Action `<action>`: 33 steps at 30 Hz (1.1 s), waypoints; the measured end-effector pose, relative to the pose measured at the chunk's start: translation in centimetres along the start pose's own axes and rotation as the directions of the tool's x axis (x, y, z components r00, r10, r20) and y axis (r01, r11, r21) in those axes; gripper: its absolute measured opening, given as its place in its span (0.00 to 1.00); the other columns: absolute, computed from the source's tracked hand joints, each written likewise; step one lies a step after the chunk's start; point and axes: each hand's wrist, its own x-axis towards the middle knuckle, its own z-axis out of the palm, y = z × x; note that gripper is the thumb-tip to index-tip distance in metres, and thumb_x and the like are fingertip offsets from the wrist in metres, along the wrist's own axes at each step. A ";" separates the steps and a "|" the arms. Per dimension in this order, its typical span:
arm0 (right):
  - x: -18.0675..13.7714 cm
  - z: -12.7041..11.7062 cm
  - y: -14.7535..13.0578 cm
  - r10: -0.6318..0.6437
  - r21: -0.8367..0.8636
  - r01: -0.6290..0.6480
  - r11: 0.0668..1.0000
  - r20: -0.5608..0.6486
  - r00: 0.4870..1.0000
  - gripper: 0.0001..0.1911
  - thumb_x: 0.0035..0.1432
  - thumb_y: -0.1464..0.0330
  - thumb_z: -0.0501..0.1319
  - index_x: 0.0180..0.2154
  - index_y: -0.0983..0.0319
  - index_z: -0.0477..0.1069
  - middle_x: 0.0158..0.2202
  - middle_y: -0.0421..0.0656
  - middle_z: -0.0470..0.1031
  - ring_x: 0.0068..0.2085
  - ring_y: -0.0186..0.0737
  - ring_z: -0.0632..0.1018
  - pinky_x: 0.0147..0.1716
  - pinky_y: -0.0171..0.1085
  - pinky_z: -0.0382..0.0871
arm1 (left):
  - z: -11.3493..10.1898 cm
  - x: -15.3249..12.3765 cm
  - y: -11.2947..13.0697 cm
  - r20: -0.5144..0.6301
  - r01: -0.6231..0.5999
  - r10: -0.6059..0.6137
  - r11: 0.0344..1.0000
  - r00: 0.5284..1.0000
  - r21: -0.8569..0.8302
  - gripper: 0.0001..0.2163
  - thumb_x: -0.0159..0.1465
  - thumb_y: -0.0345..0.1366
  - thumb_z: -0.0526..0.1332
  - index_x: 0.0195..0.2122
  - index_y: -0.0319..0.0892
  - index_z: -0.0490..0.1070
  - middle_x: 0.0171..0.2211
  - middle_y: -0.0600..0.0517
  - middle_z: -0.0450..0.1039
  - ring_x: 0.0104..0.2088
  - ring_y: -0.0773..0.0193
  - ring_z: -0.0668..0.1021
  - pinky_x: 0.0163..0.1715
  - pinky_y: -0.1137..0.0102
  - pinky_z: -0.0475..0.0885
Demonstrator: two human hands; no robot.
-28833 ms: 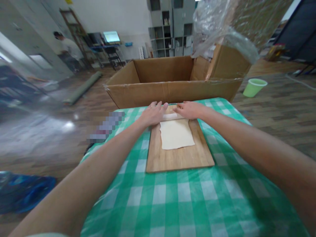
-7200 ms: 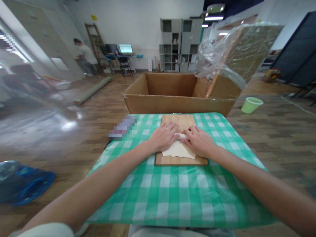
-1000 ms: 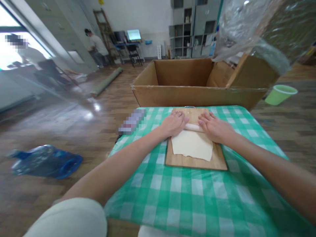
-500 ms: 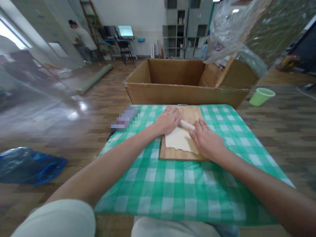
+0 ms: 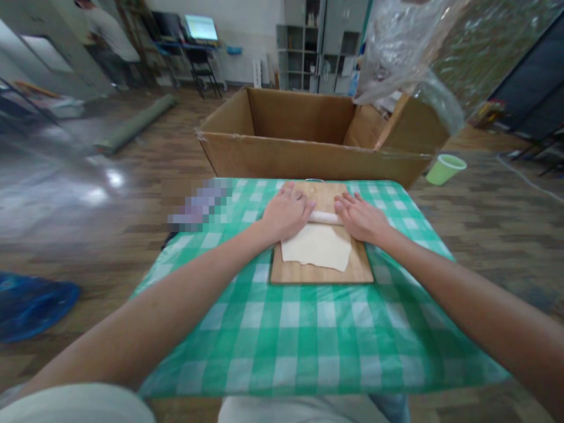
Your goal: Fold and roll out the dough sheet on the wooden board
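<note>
A pale rolling pin (image 5: 325, 218) lies crosswise over the far part of a flat sheet of dough (image 5: 316, 247). The dough has an uneven near edge and rests on a wooden cutting board (image 5: 321, 275). My left hand (image 5: 288, 212) is closed over the pin's left end, its fingers reaching forward. Over the right end, my right hand (image 5: 360, 217) bears down with its fingers angled forward and together. Both ends of the pin are hidden beneath my hands.
A green-and-white checked cloth (image 5: 291, 335) covers the table. Behind it stands a large open cardboard box (image 5: 308, 154). A blurred-out item (image 5: 200, 205) sits at the table's left edge. A green bucket (image 5: 446, 169) is on the floor to the right; a person (image 5: 110, 38) is at the far left.
My right hand has moved forward and the rolling pin now lies more level across the board. More of the dough's right side shows. The whole view has shifted slightly.
</note>
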 end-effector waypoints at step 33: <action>-1.4 -1.3 0.0 -0.106 0.130 0.106 0.986 -0.009 0.994 0.32 0.73 0.47 0.47 0.65 0.58 0.70 0.69 0.47 0.68 0.66 0.55 0.70 0.64 0.50 0.64 | 1.8 -1.8 -2.7 -0.228 0.159 -0.455 0.665 0.861 -0.730 0.19 0.76 0.45 0.44 0.53 0.44 0.71 0.53 0.46 0.77 0.55 0.55 0.77 0.55 0.58 0.74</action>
